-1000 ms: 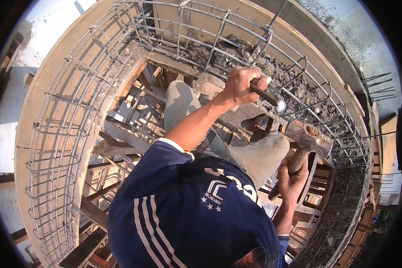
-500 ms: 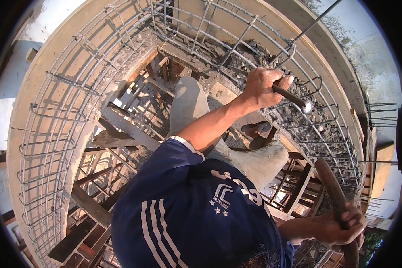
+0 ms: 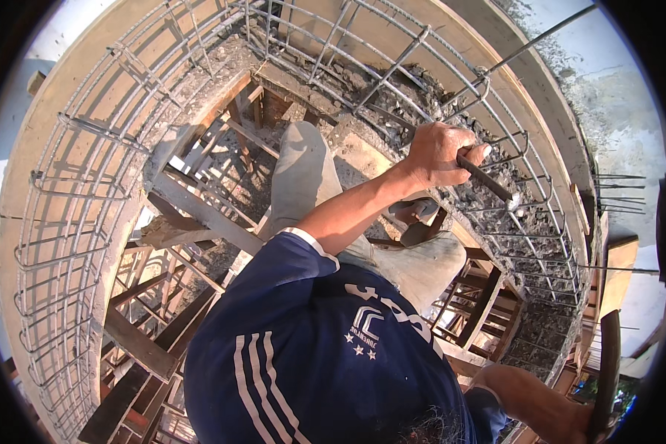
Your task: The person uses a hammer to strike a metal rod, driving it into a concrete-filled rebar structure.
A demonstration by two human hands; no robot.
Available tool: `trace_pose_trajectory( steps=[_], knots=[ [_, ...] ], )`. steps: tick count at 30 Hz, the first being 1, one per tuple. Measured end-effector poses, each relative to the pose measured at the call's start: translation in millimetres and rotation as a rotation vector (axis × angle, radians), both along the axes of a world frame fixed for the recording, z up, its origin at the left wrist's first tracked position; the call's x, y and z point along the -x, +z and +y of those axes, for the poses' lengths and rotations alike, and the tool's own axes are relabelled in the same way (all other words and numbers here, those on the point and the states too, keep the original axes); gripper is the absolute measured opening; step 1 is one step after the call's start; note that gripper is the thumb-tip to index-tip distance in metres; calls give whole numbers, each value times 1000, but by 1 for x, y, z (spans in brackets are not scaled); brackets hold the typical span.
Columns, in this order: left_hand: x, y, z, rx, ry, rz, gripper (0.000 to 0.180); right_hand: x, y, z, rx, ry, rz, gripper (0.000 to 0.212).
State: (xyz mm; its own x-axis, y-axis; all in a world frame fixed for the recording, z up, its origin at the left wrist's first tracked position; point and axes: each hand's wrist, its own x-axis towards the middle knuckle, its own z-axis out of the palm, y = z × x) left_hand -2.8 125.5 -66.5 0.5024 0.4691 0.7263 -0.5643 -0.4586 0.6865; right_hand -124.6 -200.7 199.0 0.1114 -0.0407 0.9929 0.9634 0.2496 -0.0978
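In the head view, a curved trough of tan formwork boards [image 3: 58, 87] is holding a long cage of grey ribbed steel bars [image 3: 399, 61]. Along its right-hand stretch, broken grey rubble [image 3: 487, 209] is lying among the bars.

The bare left hand [image 3: 442, 154] is hovering over this stretch, towards the trough's inner edge, its fingers clenching a dark, straight metal rod [image 3: 488, 180]. The rod's bright, blunt end is pointing towards the trough's outer edge; the hand is hiding its middle, so whether its other end is meeting the rubble cannot be told.

Well apart, outside the trough's lower right end, the right hand [image 3: 598, 423] is grasping a dark, slender handle [image 3: 609, 355]. Shadow is making the right hand's fingers hard to discern, and the handle's lower part is running out of sight.
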Motion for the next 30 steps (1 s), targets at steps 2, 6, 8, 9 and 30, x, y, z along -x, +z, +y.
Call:
trace_pose_trajectory(
  steps=[2,6,8,9,30],
  knots=[
    [-2,2,4,1,-22,29,45,-1,-43,28,-82,-109,27,4],
    [2,7,28,67,-13,84,40,-21,-169,97,1005,-645,809,15],
    [8,8,39,73,31,25,38,-30,-169,71,1128,-584,859,21],
    [11,2,33,53,13,32,38,-22,-172,59,1078,-505,959,22],
    [3,-12,-2,-177,-147,197,35,10,-117,57,459,-347,869,21]
  ],
)
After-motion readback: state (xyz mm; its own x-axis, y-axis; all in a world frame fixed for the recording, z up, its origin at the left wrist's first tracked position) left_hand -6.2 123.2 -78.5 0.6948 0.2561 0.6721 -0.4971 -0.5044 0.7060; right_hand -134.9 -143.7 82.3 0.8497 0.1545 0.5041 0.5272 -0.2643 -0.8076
